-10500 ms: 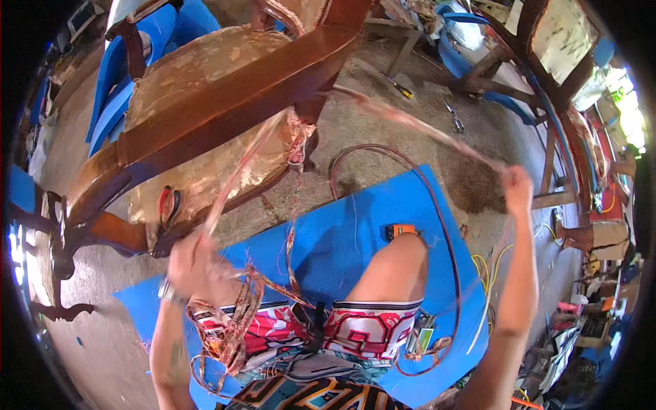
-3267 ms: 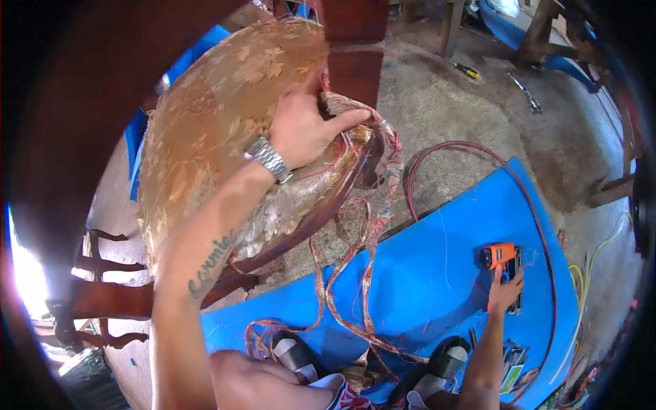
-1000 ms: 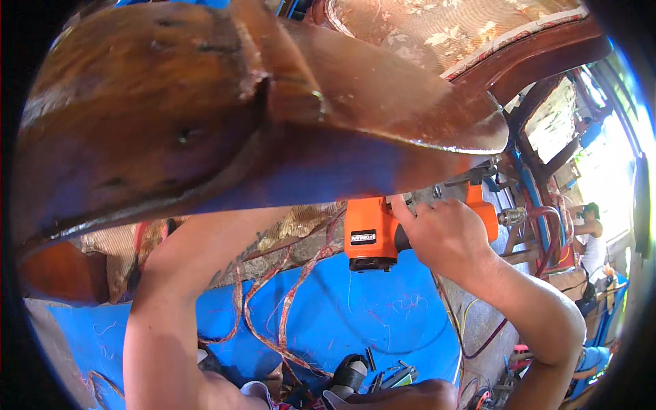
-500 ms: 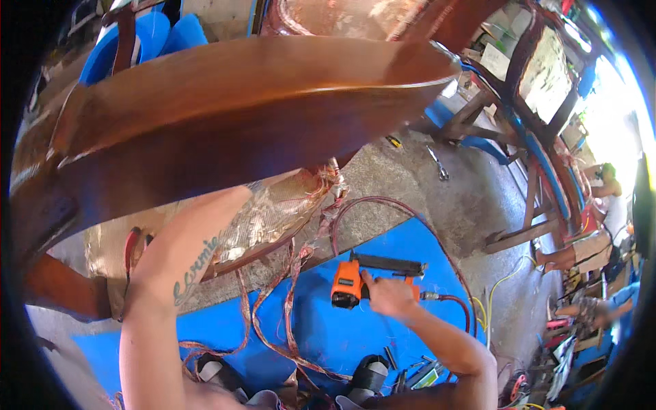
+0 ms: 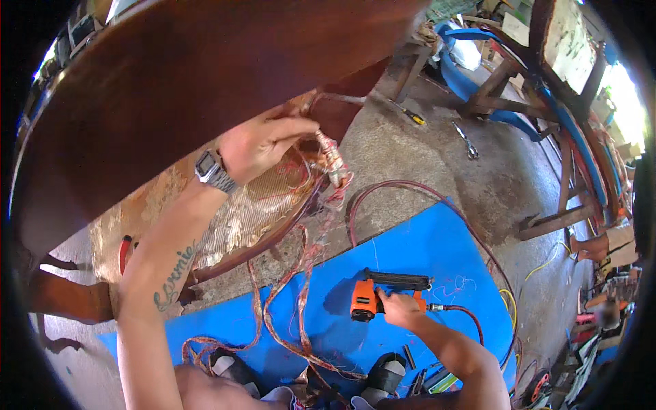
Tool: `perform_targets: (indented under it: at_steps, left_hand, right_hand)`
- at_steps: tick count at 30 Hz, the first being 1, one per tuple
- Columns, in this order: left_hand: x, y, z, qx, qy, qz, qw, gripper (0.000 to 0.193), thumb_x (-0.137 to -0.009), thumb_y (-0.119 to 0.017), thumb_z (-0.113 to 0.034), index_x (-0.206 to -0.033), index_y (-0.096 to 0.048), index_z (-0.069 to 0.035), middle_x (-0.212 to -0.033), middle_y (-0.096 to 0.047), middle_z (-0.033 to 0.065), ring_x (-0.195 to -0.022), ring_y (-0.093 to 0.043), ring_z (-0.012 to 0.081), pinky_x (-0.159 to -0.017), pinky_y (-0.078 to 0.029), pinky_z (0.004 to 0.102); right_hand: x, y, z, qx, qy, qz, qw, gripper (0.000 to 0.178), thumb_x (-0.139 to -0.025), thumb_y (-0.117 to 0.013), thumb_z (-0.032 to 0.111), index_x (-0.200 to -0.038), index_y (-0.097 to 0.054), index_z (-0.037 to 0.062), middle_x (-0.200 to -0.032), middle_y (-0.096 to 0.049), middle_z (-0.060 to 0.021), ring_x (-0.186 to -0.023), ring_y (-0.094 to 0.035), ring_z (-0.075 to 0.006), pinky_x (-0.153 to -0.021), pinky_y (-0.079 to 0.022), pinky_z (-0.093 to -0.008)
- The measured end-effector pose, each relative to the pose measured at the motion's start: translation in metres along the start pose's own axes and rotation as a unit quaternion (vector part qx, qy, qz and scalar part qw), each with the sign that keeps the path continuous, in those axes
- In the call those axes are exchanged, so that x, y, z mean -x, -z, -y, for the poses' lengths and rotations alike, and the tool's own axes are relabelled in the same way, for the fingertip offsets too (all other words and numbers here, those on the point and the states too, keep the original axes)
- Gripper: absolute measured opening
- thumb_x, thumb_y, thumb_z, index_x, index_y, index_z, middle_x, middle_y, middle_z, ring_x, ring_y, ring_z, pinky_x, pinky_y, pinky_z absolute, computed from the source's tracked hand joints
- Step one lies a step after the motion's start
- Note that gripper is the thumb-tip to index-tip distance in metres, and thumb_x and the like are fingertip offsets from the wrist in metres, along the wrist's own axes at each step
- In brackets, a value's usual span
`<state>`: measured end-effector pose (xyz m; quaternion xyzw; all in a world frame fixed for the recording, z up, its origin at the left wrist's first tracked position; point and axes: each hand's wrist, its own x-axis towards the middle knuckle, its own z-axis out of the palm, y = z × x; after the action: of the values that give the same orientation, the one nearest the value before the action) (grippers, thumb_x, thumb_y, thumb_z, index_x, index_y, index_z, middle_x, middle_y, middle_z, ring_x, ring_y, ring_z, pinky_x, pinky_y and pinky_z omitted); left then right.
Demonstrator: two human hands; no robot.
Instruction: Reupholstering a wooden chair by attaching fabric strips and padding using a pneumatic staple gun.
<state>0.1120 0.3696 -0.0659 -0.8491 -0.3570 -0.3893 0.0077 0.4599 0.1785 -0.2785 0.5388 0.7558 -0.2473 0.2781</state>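
Note:
My left hand point(image 5: 260, 147), with a metal watch on its wrist, reaches under a dark brown polished wooden panel point(image 5: 225, 75). Its thumb and fingers pinch the upper end of a frayed fabric strip point(image 5: 333, 164), at the edge of a woven, ribbed seat point(image 5: 239, 222). Lower down, the strip hangs in long loops with loose threads. In my right hand point(image 5: 403, 309) is an orange and black staple gun point(image 5: 365, 301), held by its handle just above a blue sheet point(image 5: 403, 239). A dark red air hose point(image 5: 471, 321) runs from the gun's handle.
On the concrete floor lie a yellow-handled screwdriver point(image 5: 415, 117) and scissors point(image 5: 468, 142). Small tools point(image 5: 437, 381) rest near my right foot point(image 5: 384, 377). Another wooden furniture frame point(image 5: 567, 157) stands at the right, with a person's limb point(image 5: 591, 246) beside it.
My left hand, earlier mostly hidden behind the wooden panel, now shows at the strip's upper end. The view has shifted; my right hand still grips the staple gun.

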Motion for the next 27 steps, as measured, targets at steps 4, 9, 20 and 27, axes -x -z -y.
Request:
perform_targets:
  at_steps: [4,9,20,27]
  left_hand:
    - [0.000,-0.008,-0.013,0.166,0.161,-0.088,0.969,0.030,-0.076,-0.071,-0.009,-0.101,-0.057,0.001,-0.093,-0.065,0.0094,-0.082,-0.065,0.0167,-0.073,-0.052,0.0293]
    - [0.004,-0.021,0.003,0.262,0.315,-0.003,0.912,0.027,-0.076,-0.066,-0.002,-0.101,-0.055,0.002,-0.088,-0.064,0.0070,-0.081,-0.062,0.0130,-0.076,-0.051,0.0280]
    - [0.012,-0.018,0.003,0.242,0.285,0.046,0.926,0.033,-0.079,-0.064,-0.015,-0.110,-0.057,-0.005,-0.101,-0.063,0.0099,-0.094,-0.061,0.0192,-0.084,-0.047,0.0320]
    - [0.013,-0.016,0.018,0.226,0.253,0.081,0.937,0.037,-0.085,-0.061,-0.029,-0.113,-0.058,-0.005,-0.104,-0.063,0.0118,-0.095,-0.061,0.0228,-0.084,-0.047,0.0334]
  right_hand:
    - [0.000,-0.022,-0.011,-0.041,0.012,-0.010,0.999,0.070,-0.074,-0.059,0.012,-0.137,-0.028,0.0065,-0.092,-0.063,-0.0229,-0.080,-0.064,-0.0375,-0.068,-0.053,-0.0465]
    - [0.001,-0.046,-0.016,-0.063,0.032,-0.033,0.997,0.073,-0.077,-0.064,0.028,-0.136,-0.025,0.0096,-0.100,-0.059,-0.0246,-0.089,-0.060,-0.0400,-0.073,-0.050,-0.0496]
    - [0.031,0.282,0.141,-0.112,0.234,-0.657,0.708,0.029,-0.078,-0.068,0.026,-0.093,-0.058,0.0033,-0.076,-0.060,-0.0111,-0.068,-0.060,-0.0305,-0.061,-0.049,-0.0400]
    - [-0.001,0.292,0.144,-0.155,0.116,-0.629,0.753,0.018,-0.083,-0.061,0.020,-0.087,-0.058,0.0031,-0.079,-0.061,-0.0155,-0.070,-0.060,-0.0346,-0.062,-0.048,-0.0428]
